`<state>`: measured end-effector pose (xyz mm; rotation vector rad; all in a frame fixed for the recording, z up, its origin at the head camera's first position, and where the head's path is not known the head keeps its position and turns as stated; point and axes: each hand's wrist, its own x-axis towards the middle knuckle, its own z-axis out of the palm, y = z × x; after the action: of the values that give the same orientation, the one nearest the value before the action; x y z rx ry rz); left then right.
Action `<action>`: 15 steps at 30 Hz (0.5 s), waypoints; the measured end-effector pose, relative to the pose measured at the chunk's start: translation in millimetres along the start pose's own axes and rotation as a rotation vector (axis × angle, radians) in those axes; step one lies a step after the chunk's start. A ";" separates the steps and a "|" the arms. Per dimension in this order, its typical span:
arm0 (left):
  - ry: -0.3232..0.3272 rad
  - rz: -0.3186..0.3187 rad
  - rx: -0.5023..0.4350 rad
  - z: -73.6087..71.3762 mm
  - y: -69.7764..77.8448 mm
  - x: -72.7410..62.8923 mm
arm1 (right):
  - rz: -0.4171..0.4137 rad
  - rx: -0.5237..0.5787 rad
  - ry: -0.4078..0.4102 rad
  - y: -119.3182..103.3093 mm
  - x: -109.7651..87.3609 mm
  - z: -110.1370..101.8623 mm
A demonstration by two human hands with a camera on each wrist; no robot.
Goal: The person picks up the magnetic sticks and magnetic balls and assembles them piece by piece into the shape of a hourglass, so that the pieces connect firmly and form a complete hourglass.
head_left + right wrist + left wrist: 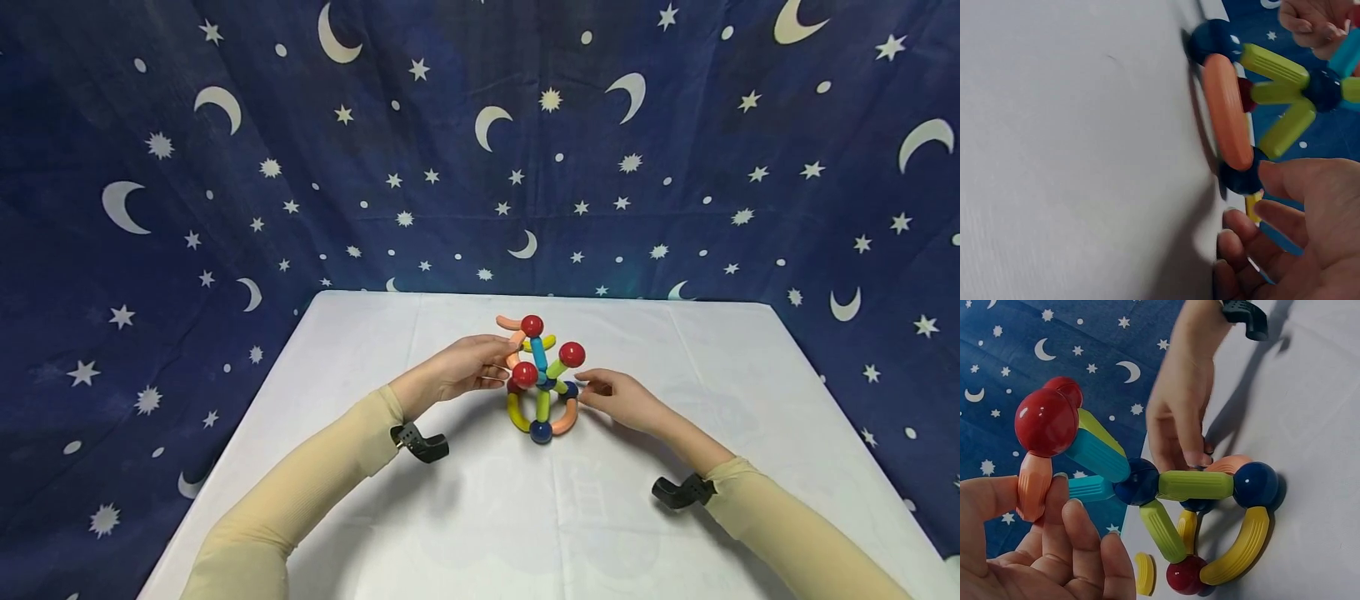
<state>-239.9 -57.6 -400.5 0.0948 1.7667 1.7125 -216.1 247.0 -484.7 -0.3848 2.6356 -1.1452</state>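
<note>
A toy of magnetic rods and balls stands on the white table, its lower ring made of curved rods and balls. My left hand [471,367] pinches a short orange rod [1034,478] between thumb and finger. That rod's upper end meets a red ball [1046,422] on a light blue rod [1099,454]. At the toy's right side, my right hand [621,400] holds a dark blue ball [1242,179] of the base, thumb against it and index finger beside it. A curved orange rod [1227,112] joins this ball to another dark blue ball [1215,41].
Another red ball [572,354] tops a green rod on the toy. Behind the toy lies a yellow curved rod [551,341]. The white table [480,517] reaches back to a dark blue cloth [450,225] with moons and stars.
</note>
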 end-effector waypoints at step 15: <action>0.030 0.002 0.009 -11.9 -4.3 -10.4 | 0.002 0.046 -0.005 -11.1 16.4 25.4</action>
<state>-236.1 -73.5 -401.2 0.0752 1.7966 1.7158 -221.7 217.0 -495.2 -0.3755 2.5992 -1.2006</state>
